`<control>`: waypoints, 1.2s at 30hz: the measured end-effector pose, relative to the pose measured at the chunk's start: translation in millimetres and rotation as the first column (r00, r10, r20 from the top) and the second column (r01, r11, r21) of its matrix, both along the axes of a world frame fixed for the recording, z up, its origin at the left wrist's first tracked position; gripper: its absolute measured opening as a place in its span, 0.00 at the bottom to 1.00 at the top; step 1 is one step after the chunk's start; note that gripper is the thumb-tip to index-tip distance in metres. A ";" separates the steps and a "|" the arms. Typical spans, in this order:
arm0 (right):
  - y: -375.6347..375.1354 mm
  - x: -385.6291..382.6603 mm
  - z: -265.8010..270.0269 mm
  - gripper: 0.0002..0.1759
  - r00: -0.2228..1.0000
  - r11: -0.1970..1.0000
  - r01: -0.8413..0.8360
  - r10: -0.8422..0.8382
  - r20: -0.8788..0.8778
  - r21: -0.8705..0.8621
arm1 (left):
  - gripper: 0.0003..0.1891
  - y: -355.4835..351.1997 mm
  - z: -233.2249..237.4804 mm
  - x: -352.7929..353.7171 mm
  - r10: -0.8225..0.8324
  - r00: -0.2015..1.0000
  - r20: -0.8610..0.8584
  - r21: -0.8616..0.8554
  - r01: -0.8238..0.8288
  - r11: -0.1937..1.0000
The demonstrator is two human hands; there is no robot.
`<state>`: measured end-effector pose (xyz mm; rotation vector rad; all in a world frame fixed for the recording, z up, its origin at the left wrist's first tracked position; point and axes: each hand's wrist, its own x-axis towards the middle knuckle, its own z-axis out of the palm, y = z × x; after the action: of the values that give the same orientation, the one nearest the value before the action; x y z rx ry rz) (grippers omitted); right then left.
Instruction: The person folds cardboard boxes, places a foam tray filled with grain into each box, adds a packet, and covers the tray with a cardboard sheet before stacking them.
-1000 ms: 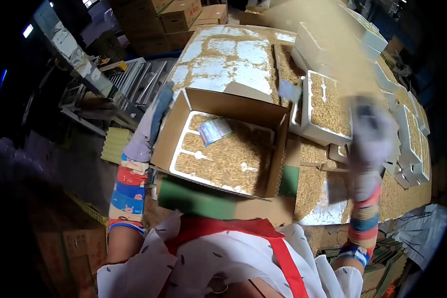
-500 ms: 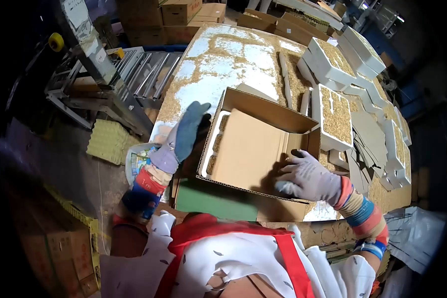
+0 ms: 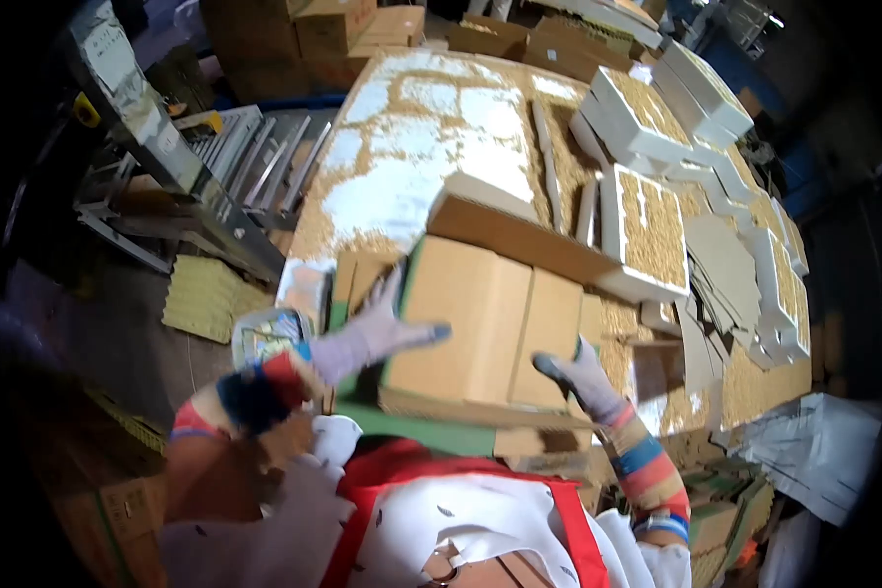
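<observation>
A cardboard box [image 3: 461, 314] lies tilted in front of me on the table. Brown panels cover its inside, and its long back flap [image 3: 529, 240] stands up. My left hand [image 3: 377, 333], in a pale glove with dark fingertips, holds the box's left side with the thumb across the top. On the right side of the box my right hand [image 3: 583, 380] grips the edge, thumb over the panel. Under the box's near edge shows a green sheet [image 3: 441, 433]. Whatever the box contains is hidden now.
White foam trays filled with brown crumbly material [image 3: 647, 230] are stacked at the right. Grey card sheets [image 3: 720, 265] lie beside them. Crumbs cover parts of the table [image 3: 392, 186]. A tub of small packets [image 3: 265, 338] is at the left, near a roller conveyor [image 3: 279, 171].
My left hand has come down onto the box's left side, and my right hand has shifted to its right edge. The box has turned and tilted; the white tray inside is covered.
</observation>
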<state>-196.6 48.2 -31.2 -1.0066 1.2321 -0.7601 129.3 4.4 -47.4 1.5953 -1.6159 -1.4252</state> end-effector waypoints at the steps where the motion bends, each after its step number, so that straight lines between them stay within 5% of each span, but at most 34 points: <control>1: -3.3 -10.1 -5.8 0.37 0.999 1.000 -0.030 0.030 -0.016 -0.003 | 0.68 12.4 4.0 -3.5 -0.038 0.997 -0.061 -0.150 0.028 0.988; 2: -7.5 -17.6 -11.6 0.36 0.998 0.998 -0.060 0.060 -0.033 0.007 | 0.67 20.1 6.7 -4.8 -0.085 0.990 -0.115 -0.288 0.049 0.956; 4: -19.4 -13.0 4.6 0.32 0.988 0.988 -0.123 0.113 -0.109 -0.096 | 0.63 17.7 18.3 -4.2 0.154 0.836 -0.527 0.058 -0.145 0.988; 5: -35.1 -6.9 16.6 0.31 0.984 0.981 -0.139 0.121 -0.133 -0.139 | 0.52 7.6 43.1 3.4 0.259 0.748 -0.612 0.238 -0.138 0.961; 7: -82.3 -8.3 14.4 0.33 0.990 0.969 -0.100 0.076 -0.117 -0.225 | 0.37 -16.1 42.4 42.8 0.077 0.742 -0.666 -0.069 -0.163 0.984; 8: -114.0 -4.2 15.8 0.34 0.999 0.976 -0.019 0.012 -0.037 -0.216 | 0.34 -36.6 34.3 56.8 0.353 0.525 -0.774 0.277 -0.220 0.935; 10: -178.4 13.9 27.9 0.38 0.977 0.976 0.168 -0.146 0.158 -0.138 | 0.31 -66.8 36.7 87.5 0.327 0.432 -0.841 0.181 -0.345 0.921; 11: -212.1 10.3 3.6 0.43 0.975 0.938 0.049 -0.119 -0.187 -0.343 | 0.30 -81.7 30.9 107.7 0.385 0.350 -0.854 0.253 -0.368 0.895; 12: -243.8 7.2 -35.2 0.48 0.848 0.866 -0.134 -0.151 -0.508 -0.481 | 0.29 -98.1 20.4 131.1 0.439 0.265 -0.858 0.323 -0.386 0.864; 14: -286.1 23.5 -80.1 0.63 0.423 0.830 -0.506 0.002 -0.906 -0.234 | 0.27 -134.0 -11.0 173.4 0.402 0.193 -0.895 0.331 -0.318 0.889; 16: -309.6 52.9 -100.7 0.74 0.229 0.818 -0.574 0.201 -0.953 0.034 | 0.26 -165.1 -40.8 202.4 0.429 0.209 -0.879 0.346 -0.342 0.874; 23: -324.4 64.7 -131.0 0.71 0.117 0.803 -0.596 0.107 -0.987 0.017 | 0.24 -218.3 -134.4 197.9 0.547 0.315 -0.776 0.419 -0.391 0.819; 26: -327.9 51.4 -137.5 0.66 0.321 0.795 -0.600 0.344 -0.882 0.091 | 0.21 -216.3 -126.8 137.2 0.657 0.514 -0.552 0.326 -0.592 0.737; 28: -328.4 50.2 -124.0 0.55 0.236 0.807 -0.564 0.362 -0.902 0.176 | 0.20 -226.7 -145.0 129.0 0.680 0.603 -0.417 0.233 -0.652 0.721; 30: -346.2 31.4 -124.8 0.47 0.427 0.754 -0.598 0.585 -0.689 0.270 | 0.20 -236.9 -167.0 138.9 0.678 0.640 -0.361 0.156 -0.676 0.720; 31: -339.9 35.5 -102.8 0.42 0.367 0.791 -0.594 0.427 -0.827 0.145 | 0.20 -239.9 -179.2 149.7 0.668 0.646 -0.370 0.128 -0.676 0.725; 32: -331.7 46.7 -60.8 0.39 0.287 0.788 -0.580 0.433 -0.855 0.204 | 0.19 -238.1 -191.7 161.1 0.649 0.648 -0.398 0.104 -0.671 0.734; 34: -298.6 49.7 -7.5 0.27 0.166 0.831 -0.550 0.014 -0.986 -0.081 | 0.19 -236.7 -214.4 180.9 0.606 0.628 -0.488 0.107 -0.646 0.756; 36: -258.0 26.4 49.4 0.18 0.430 0.658 -0.387 -0.491 -0.758 -0.646 | 0.19 -229.7 -217.1 181.1 0.532 0.539 -0.653 0.237 -0.522 0.820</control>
<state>-170.1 -209.7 18.2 -2.3591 1.9462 -0.8085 310.3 -225.3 -264.5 1.1544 -0.5905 -1.4229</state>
